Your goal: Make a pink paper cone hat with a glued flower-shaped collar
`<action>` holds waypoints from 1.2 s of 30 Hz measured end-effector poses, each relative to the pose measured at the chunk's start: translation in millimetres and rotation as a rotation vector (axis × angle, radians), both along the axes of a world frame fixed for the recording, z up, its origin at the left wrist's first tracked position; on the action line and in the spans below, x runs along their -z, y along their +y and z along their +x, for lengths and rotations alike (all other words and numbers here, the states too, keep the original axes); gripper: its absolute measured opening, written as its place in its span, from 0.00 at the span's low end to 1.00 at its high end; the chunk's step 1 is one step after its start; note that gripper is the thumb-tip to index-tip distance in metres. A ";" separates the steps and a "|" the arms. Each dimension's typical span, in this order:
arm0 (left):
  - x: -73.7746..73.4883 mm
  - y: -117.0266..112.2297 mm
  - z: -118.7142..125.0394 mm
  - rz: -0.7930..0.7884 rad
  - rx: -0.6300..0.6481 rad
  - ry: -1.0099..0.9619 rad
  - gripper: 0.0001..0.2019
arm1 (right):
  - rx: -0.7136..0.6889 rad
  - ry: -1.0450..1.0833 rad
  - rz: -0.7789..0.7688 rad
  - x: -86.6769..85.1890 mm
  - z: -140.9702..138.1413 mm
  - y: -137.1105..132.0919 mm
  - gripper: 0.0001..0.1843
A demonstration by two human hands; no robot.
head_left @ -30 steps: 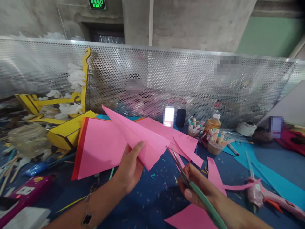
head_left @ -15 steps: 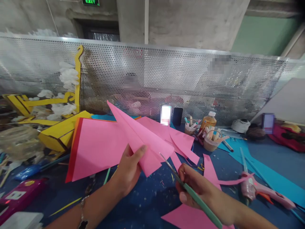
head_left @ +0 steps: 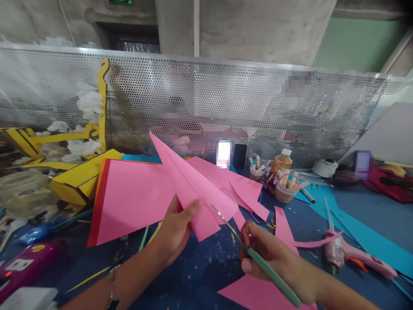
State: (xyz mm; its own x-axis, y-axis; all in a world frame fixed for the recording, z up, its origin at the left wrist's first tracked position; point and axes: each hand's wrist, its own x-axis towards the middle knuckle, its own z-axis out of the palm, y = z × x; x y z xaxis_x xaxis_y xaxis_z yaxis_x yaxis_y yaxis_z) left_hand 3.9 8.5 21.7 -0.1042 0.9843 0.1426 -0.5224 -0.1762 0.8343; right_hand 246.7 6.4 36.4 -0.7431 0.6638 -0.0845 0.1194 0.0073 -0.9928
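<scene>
My left hand (head_left: 177, 226) pinches a folded sheet of pink paper (head_left: 193, 185) between thumb and fingers, its pointed end up to the left. My right hand (head_left: 264, 254) grips a green-handled craft knife (head_left: 272, 275), a slim tool with a thin metal blade. The blade's tip overlaps the folded paper's lower right part; whether it touches cannot be told. Behind the left hand lies a stack of pink sheets (head_left: 132, 198) with red and orange edges. Another pink piece (head_left: 248, 290) lies beneath the right hand.
Pink strips (head_left: 284, 226) and a pink glue gun (head_left: 361, 256) lie on the right, by blue sheets (head_left: 371, 241). Marker cups (head_left: 285, 191), a bottle (head_left: 281, 161) and phones (head_left: 240, 156) stand behind. At left are a yellow cardboard model (head_left: 84, 176) and a purple tool (head_left: 30, 260).
The folded paper has shifted slightly right. The blade's tip has moved a little left, now overlapping the paper. Both hands keep their grips.
</scene>
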 end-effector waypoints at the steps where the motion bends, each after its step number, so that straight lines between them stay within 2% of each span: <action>1: -0.2 -0.4 -0.3 0.005 0.009 -0.004 0.33 | 0.003 -0.001 -0.006 -1.0 -0.5 -0.5 0.27; 6: 0.1 -1.6 -0.9 0.019 0.028 -0.011 0.33 | 0.016 -0.044 0.000 -3.0 -1.1 -2.6 0.30; 18: 4.0 -0.7 -1.8 0.012 0.003 -0.011 0.32 | 0.084 -0.115 -0.036 10.3 3.6 1.3 0.30; 21: 1.7 -1.7 -1.1 0.021 -0.001 -0.019 0.32 | 0.090 -0.109 0.003 4.7 1.3 0.0 0.30; 26: -0.9 -5.9 2.1 0.030 0.045 -0.064 0.32 | 0.015 -0.104 0.087 -3.7 1.5 -2.4 0.29; 32: -1.8 -4.4 1.2 0.037 0.036 -0.101 0.32 | 0.013 -0.079 0.182 12.2 13.7 0.3 0.23; 36: -1.6 -1.9 -1.1 0.050 0.041 -0.089 0.32 | 0.001 -0.070 0.176 12.4 15.2 1.9 0.22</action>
